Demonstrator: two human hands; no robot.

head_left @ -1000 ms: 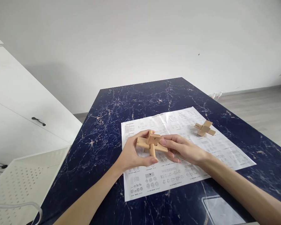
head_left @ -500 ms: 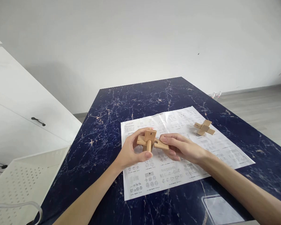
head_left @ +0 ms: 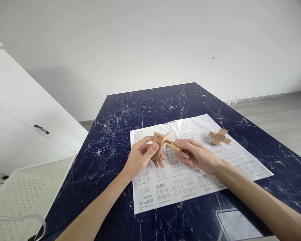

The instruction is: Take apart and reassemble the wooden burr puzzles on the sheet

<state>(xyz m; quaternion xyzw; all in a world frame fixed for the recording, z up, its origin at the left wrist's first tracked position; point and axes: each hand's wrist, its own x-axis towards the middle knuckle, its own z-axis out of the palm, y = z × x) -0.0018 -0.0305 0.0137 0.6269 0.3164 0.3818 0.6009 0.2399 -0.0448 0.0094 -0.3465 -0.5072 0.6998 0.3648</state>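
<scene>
Between the thumb and fingers of my left hand [head_left: 139, 156] is an upright wooden puzzle block [head_left: 156, 148] with a small dark mark near its top. A second wooden bar [head_left: 167, 136] juts out behind it, toward the upper right. My right hand [head_left: 197, 155] pinches the end of a slotted wooden puzzle piece [head_left: 173, 146]. The slotted end of that piece lies close against the block; whether they interlock cannot be made out. Both hands are above a printed sheet [head_left: 203, 192] covered in small diagrams.
A cross-shaped wooden puzzle [head_left: 219, 136] sits on the right part of the sheet. Below the right forearm lies a pale rectangular object [head_left: 238, 224] on the dark blue marbled table [head_left: 140, 107]. A white cabinet [head_left: 20, 100] and a perforated white seat [head_left: 27, 187] stand at left.
My left hand has turned the wooden block, so its broad face shows and the round peg is out of sight. The slotted piece has tilted and shifted slightly upward with my right hand.
</scene>
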